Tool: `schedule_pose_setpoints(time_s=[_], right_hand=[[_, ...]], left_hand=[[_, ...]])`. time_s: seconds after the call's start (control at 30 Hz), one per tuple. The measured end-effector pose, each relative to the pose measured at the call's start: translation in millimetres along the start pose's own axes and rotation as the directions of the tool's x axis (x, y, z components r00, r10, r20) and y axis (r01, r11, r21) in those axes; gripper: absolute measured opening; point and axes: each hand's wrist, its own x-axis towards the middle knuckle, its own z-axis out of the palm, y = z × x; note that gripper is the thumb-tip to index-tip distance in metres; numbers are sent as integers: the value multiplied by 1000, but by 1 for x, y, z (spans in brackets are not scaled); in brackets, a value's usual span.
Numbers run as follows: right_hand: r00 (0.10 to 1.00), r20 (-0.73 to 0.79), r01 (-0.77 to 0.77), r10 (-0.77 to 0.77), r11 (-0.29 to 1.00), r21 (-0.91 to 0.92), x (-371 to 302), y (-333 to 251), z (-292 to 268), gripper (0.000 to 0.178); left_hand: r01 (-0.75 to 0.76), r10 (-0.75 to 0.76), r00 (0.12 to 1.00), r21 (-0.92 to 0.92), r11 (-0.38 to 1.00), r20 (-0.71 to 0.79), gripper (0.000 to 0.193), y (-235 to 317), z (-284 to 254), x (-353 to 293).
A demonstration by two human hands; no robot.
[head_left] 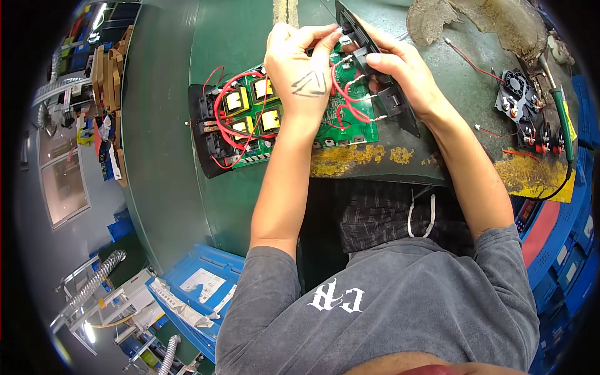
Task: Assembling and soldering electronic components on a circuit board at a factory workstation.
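Note:
A green circuit board (365,132) lies on the bench, carrying several yellow-wrapped transformers (236,100). Thick red wires (351,99) run from its right end to black sockets on a black end panel (409,122). My right hand (409,72) grips this panel, tilted upright, with the thumb on its inner side and the fingers mostly behind it. At the panel's inner face, the thumb and forefinger of my left hand (300,72) pinch a small white connector (339,31), partly hidden by the fingertips. Another black end panel (203,134) with fans stands at the board's left end.
On the right lie a small fan assembly (515,84) with loose red wires and a green-handled soldering iron (559,112) with its black cord. A crusty grey-brown piece (509,25) sits at the far right. Blue crates (206,265) stand below the bench on the left.

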Motion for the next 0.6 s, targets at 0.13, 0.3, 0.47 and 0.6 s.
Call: schedule_pose_setpoints(time_s=[0.13,0.3,0.47,0.6], right_hand=[[998,40,43,-39,994,-96,-1,-8,9,68],[999,44,8,-1,988,-153,-4,-15,7,69],[998,68,27,-14,981,-190,-9,-22,13,72],[987,85,147,-136,980,-134,-8,-22,24,74]], left_hand=[[-20,20,999,-15,1000,47,13,-4,-3,0],[-40,40,998,1,999,45,12,-1,2,0],[-83,82,996,36,996,34,13,0,-2,0],[-77,77,997,34,996,-4,11,8,-10,-6]])
